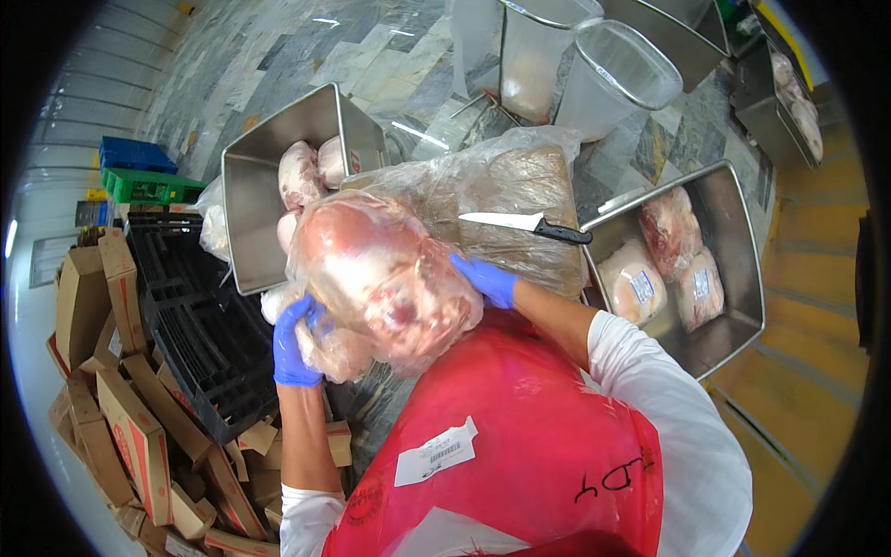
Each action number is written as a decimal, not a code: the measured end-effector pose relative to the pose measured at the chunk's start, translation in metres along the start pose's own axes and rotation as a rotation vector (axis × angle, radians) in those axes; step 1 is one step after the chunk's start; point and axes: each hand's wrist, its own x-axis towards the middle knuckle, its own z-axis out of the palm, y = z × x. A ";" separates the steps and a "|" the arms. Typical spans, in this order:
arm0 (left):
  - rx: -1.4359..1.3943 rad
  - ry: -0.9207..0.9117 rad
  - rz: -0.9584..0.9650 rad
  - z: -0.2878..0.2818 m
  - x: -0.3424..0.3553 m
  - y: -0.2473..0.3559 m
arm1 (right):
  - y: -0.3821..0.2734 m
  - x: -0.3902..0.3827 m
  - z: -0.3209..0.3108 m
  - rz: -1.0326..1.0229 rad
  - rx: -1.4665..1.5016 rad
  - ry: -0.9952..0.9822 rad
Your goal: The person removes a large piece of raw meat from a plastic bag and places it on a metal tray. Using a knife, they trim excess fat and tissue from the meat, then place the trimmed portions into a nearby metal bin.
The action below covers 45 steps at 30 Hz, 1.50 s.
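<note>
A large piece of pale pink meat in clear plastic point(367, 265) is between my blue-gloved hands, over the near left part of a plastic-covered brown work surface point(548, 195). My left hand point(299, 343) has its fingers closed on the loose plastic at the meat's lower left. My right hand point(487, 278) holds the meat's right side, fingertips partly hidden. A black-handled knife point(564, 232) lies on the surface beyond my right hand.
A steel bin with meat point(251, 204) sits left, another point(733, 306) right. Plastic tubs point(613, 84) and more steel bins point(770, 130) stand behind. Black pallets point(195, 343), coloured pallets point(139, 186) and cardboard boxes point(130, 446) fill the left side.
</note>
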 end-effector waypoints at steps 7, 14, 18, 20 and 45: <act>-0.048 -0.184 0.041 0.095 0.031 -0.010 | -0.134 -0.038 -0.006 -0.518 -0.413 0.066; -0.176 -0.072 0.182 -0.035 0.070 -0.005 | -0.149 -0.014 -0.059 -0.420 -0.321 0.175; -0.153 0.157 0.335 -0.165 0.032 0.024 | -0.157 -0.015 -0.063 -0.321 -0.194 0.222; -0.248 0.314 0.306 -0.245 0.009 0.025 | -0.158 -0.010 -0.066 -0.293 -0.147 0.185; 1.450 0.120 0.452 -0.054 0.214 -0.152 | -0.118 -0.037 0.061 -0.865 -1.547 0.843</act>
